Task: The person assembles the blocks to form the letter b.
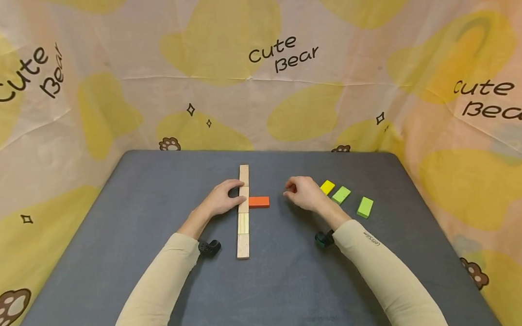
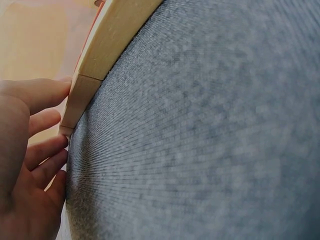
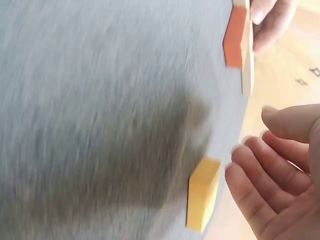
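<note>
Several plain wooden blocks (image 1: 243,245) lie end to end in a straight row on the table. An orange block (image 1: 259,202) lies crosswise against the right side of this row, like a branch. My left hand (image 1: 220,198) rests at the row's left side, thumb and fingertips touching the wooden blocks, fingers extended in the left wrist view. To the right, my right hand (image 1: 305,194) hovers above the table with loosely bent fingers and holds nothing. Closest to it is a yellow block (image 3: 203,192), a little apart from the fingertips.
Beyond the right hand lie two green blocks, a nearer green block (image 1: 341,195) and a farther green block (image 1: 365,207). Grey cloth covers the table (image 1: 284,288). A patterned curtain (image 1: 221,53) stands round its back and sides.
</note>
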Motion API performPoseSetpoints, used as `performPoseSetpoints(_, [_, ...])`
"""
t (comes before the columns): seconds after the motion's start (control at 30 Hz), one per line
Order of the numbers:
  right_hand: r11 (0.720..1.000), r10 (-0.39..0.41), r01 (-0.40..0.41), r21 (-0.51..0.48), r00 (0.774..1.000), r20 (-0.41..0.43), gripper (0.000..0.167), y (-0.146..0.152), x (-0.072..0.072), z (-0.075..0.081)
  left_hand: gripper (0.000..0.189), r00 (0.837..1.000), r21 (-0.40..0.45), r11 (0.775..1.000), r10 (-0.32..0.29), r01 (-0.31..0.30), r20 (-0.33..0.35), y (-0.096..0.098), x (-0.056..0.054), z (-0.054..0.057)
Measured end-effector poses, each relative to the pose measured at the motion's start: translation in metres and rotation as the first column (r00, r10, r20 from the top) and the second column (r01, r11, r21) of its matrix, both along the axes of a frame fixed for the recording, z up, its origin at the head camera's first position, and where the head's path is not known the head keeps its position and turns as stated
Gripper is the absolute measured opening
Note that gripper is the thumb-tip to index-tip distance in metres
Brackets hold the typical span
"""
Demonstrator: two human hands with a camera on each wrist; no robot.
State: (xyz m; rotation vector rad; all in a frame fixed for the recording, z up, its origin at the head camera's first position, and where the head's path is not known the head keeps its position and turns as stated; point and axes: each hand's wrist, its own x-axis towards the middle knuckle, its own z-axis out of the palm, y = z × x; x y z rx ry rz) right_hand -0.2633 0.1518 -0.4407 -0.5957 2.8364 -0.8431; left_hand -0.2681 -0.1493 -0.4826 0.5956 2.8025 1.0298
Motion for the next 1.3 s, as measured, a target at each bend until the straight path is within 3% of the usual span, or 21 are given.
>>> performPoseSetpoints(0.33, [0.985, -0.166, 0.168, 0.046, 0.985, -0.056, 0.040, 0.027, -0.004, 0.000, 0.057, 1.000, 0.008, 1.000, -0.006, 0.006, 0.000, -0.001, 0.001, 0.002])
performPoseSetpoints(0.6, [0.962, -0.259, 0.259, 0.085, 0.966, -0.012, 0.054, 0.032, -0.003, -0.012, 0.056, 1.000, -0.003, 1.000, 0.004, -0.004, 0.010, 0.000, 0.003, 0.002])
performPoseSetpoints(0.83, [0.963, -0.255, 0.254, 0.093, 0.967, 0.001, 0.049, 0.027, -0.007, -0.019, 0.057, 1.000, -0.009, 1.000, -0.006, 0.006, 0.014, 0.000, 0.003, 0.004])
performPoseSetpoints(1.3, [0.977, -0.209, 0.204, 0.057, 0.973, 0.095, 0.073, 0.023, -0.011, -0.021, 0.057, 1.000, -0.005, 1.000, 0.005, -0.005, 0.011, -0.001, 0.002, 0.002])
